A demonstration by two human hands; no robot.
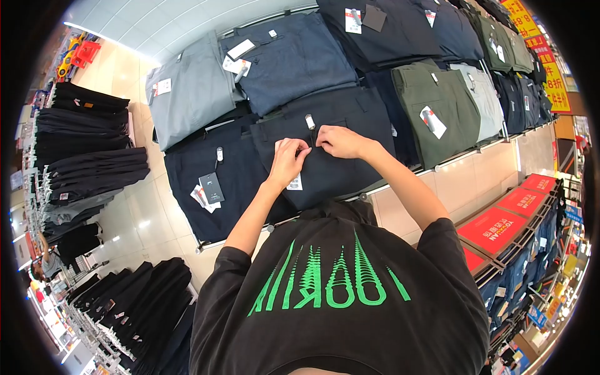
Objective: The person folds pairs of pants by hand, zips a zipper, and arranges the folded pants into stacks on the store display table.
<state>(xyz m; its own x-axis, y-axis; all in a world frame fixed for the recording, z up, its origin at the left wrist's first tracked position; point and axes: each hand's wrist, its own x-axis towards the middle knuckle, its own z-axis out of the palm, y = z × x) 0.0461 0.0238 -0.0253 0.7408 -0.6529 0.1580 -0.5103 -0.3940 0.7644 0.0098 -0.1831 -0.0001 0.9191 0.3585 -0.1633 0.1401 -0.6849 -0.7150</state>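
Note:
Folded dark trousers (350, 112) lie on the display rack in front of me, under both hands. A white security tag (309, 121) sits near their waistband, with a thin black cord (313, 136) running down from it between my fingers. My left hand (288, 162) is closed in a pinch at the lower part of the cord, and a white paper tag (295, 182) shows partly beneath it. My right hand (340, 142) pinches close beside it, just right of the cord. The fingertips hide the exact grip.
Left of these lie navy trousers (234, 169) with a dark hang tag (211, 187). Grey trousers (190, 81), blue trousers (300, 56) and green trousers (434, 103) fill neighbouring spots. Racks of black trousers (94, 128) stand at left; red signs (494, 228) top a jeans rack at right.

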